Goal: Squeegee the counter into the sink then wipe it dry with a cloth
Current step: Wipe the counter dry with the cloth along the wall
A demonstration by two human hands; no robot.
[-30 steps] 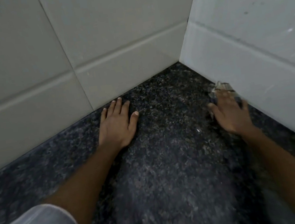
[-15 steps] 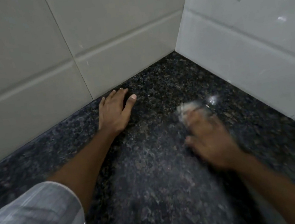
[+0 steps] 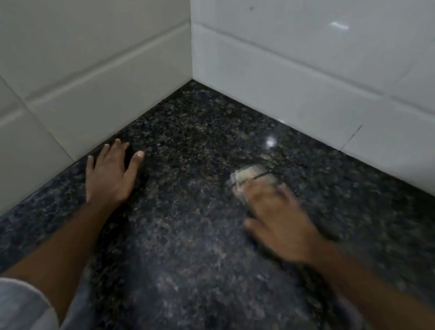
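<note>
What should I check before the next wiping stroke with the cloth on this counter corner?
1. Cloth under right hand, flat on the counter: ok.
2. Grip on the cloth: cannot tell, blurred.
3. Left hand braced flat by the tiled wall, out of the cloth's path: ok.
4. Corner stretch ahead free of objects: ok.
5. Counter dry: cannot tell, it only shows glare.
6. Sink and squeegee within reach: cannot tell, neither is in view.

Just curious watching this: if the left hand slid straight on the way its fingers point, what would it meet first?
Most likely the pale tiled wall. The left hand lies flat on the dark speckled stone counter, fingers aimed at the wall's base with only bare counter between; the exact gap is unclear.
</note>
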